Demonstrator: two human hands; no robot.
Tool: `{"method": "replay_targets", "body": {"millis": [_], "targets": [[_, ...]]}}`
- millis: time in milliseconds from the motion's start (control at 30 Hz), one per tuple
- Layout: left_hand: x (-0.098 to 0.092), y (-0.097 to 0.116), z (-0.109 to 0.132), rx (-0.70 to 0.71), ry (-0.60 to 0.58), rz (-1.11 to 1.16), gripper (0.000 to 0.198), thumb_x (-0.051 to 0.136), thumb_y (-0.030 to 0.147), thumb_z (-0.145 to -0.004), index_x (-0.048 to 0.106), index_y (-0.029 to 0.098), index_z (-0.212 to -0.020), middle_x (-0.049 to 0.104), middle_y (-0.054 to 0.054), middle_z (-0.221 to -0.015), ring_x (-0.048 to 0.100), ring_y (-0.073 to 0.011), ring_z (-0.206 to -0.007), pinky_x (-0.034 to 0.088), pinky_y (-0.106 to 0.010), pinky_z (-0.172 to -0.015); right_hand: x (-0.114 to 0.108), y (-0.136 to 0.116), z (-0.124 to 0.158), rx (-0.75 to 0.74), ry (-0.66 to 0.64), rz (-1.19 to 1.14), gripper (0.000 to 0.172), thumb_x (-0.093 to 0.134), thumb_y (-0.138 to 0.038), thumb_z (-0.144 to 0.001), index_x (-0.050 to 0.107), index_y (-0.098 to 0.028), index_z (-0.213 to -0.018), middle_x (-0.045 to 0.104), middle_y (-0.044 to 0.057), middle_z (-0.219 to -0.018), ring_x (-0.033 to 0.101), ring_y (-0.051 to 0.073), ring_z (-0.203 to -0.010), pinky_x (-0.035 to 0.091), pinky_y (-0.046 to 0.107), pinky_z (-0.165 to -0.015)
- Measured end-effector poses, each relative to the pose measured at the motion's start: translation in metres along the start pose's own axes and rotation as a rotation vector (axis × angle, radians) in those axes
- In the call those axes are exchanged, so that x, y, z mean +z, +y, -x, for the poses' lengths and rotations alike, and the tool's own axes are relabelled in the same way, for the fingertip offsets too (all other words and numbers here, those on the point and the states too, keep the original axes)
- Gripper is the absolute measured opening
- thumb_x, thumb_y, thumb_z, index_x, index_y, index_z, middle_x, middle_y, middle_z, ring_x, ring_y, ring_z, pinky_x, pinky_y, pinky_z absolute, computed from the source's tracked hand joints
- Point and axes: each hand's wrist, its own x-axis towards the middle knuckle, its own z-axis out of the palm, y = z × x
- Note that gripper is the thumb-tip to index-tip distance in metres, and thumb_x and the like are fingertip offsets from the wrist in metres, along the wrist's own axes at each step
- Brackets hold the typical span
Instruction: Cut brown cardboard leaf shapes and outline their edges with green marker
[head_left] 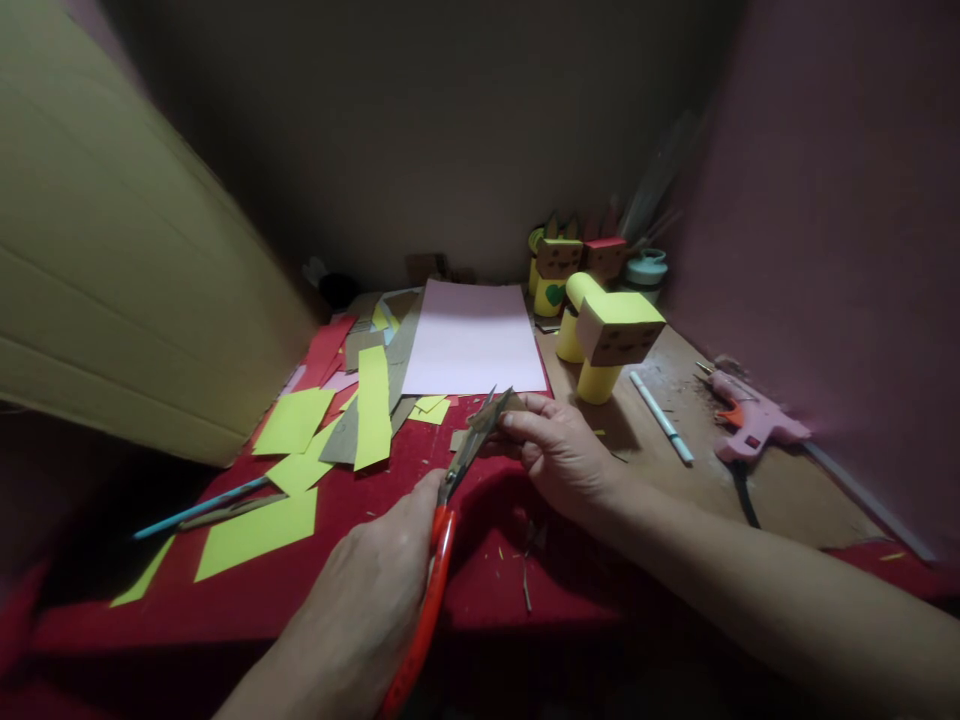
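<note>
My left hand (pixel 382 565) is closed round the red handles of a pair of scissors (pixel 439 570), whose blades point up and away from me. Between the slightly parted blade tips lies a small brown cardboard piece (pixel 495 408). My right hand (pixel 559 445) pinches that piece from the right with thumb and fingers; part of it is hidden by the blades and fingers. Beyond the hands lies a pale pink sheet of paper (pixel 476 340). A yellow paper figure with a cardboard box head (pixel 619 335) stands to the right of it.
Yellow paper pieces (pixel 292 420) and cardboard strips lie on the red cloth (pixel 360 590) at left, with a blue pencil-like stick (pixel 199 508). At right are a white pen (pixel 660 415) and a pink glue gun (pixel 757 410). More box-headed figures (pixel 559 265) stand at the back.
</note>
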Motion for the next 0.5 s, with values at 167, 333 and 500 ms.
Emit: {"method": "replay_targets", "body": {"millis": [167, 333, 500], "targets": [[0.0005, -0.0025, -0.0008, 0.014, -0.011, -0.039, 0.04, 0.057, 0.024, -0.074, 0.066, 0.028, -0.113, 0.072, -0.006, -0.076, 0.066, -0.0242, -0.065, 0.045, -0.027, -0.058, 0.0006, 0.0001, -0.0003, -0.006, 0.009, 0.008, 0.005, 0.072, -0.02, -0.067, 0.07, -0.019, -0.072, 0.07, 0.003, -0.069, 0.064, 0.016, -0.063, 0.053, 0.038, -0.077], [0.0014, -0.0028, -0.0031, 0.055, -0.104, -0.204, 0.038, 0.048, 0.024, -0.083, 0.061, 0.028, -0.118, 0.072, -0.007, -0.079, 0.068, -0.0259, -0.068, 0.046, -0.031, -0.063, 0.0008, -0.0002, -0.0007, -0.021, 0.024, -0.006, 0.006, 0.072, -0.019, -0.067, 0.071, -0.019, -0.073, 0.07, 0.002, -0.067, 0.064, 0.016, -0.063, 0.053, 0.039, -0.078], [0.0042, -0.0087, -0.0086, 0.064, -0.086, -0.131, 0.032, 0.05, 0.03, -0.085, 0.063, 0.028, -0.114, 0.073, -0.007, -0.083, 0.069, -0.026, -0.071, 0.047, -0.03, -0.062, 0.0002, 0.0004, -0.0021, -0.022, 0.033, -0.024, 0.005, 0.072, -0.017, -0.066, 0.072, -0.019, -0.071, 0.069, 0.002, -0.066, 0.064, 0.016, -0.062, 0.054, 0.039, -0.076]]}}
